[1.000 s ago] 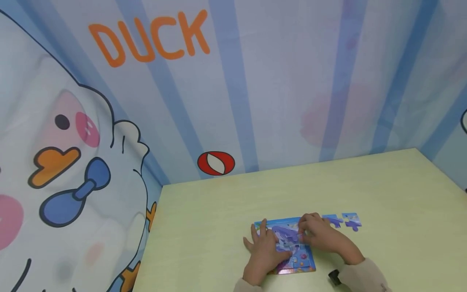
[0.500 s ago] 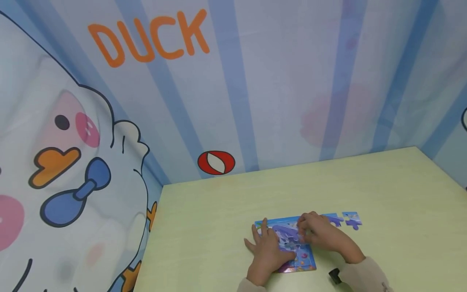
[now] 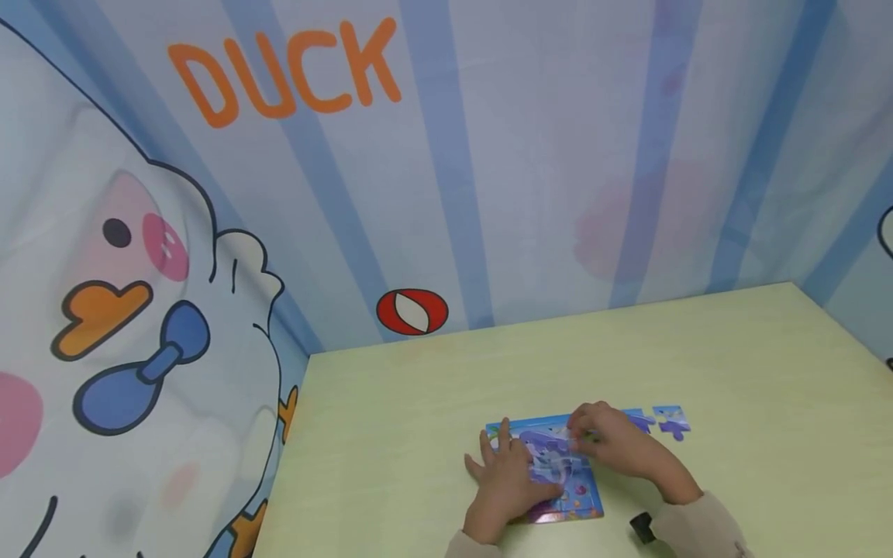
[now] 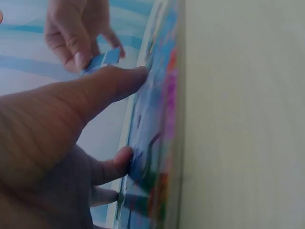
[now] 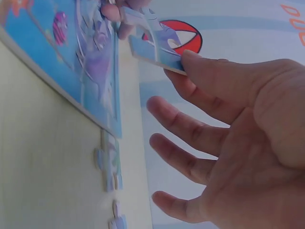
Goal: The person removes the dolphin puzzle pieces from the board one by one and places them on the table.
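Observation:
A jigsaw puzzle (image 3: 582,500) with a purple and blue sea picture lies flat on the table in the head view. My left hand (image 3: 505,480) rests on its left part, fingers spread and fingertips touching the picture. Over the puzzle's upper right part, my right hand (image 3: 617,442) pinches a jigsaw piece (image 5: 159,50) between thumb and index finger, as the right wrist view shows. That piece is tilted and raised off the puzzle; its other fingers stand apart. In the head view the right hand mostly hides it.
Two loose jigsaw pieces lie beyond the right hand: one (image 3: 673,422) fully visible, another (image 3: 643,421) partly covered. The pale table (image 3: 391,434) meets a striped cloth backdrop (image 3: 544,194) behind. A dark object (image 3: 641,528) is by the right sleeve.
My right hand has lifted slightly and covers more of the nearer loose piece. The left hand stays on the puzzle with only a small shift.

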The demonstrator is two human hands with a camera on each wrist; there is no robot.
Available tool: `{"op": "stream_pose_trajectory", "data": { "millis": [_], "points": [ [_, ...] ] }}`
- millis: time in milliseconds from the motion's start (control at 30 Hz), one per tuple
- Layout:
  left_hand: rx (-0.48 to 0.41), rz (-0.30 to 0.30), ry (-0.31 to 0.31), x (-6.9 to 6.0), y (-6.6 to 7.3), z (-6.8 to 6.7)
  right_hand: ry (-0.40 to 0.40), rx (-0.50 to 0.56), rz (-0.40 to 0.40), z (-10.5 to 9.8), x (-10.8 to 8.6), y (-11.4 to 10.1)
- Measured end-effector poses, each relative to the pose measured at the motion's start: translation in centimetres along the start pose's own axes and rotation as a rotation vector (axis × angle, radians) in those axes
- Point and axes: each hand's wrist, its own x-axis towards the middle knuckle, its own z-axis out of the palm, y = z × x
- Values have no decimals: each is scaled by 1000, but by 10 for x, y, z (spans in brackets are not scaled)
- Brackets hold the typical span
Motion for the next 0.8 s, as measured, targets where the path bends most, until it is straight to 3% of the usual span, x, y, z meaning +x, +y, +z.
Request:
{"op": "stream_pose_trajectory", "data": {
  "millis": [233, 433, 800],
  "points": [
    [-161, 78, -110, -1, -18, -17, 1, 88, 11, -11, -7, 7],
    [-186, 137, -216, -2, -34, -28, 30, 80, 38, -20, -13, 13],
    [-199, 197, -263, 1, -46, -33, 21, 60, 69, -40, -23, 17]
  ]
}}
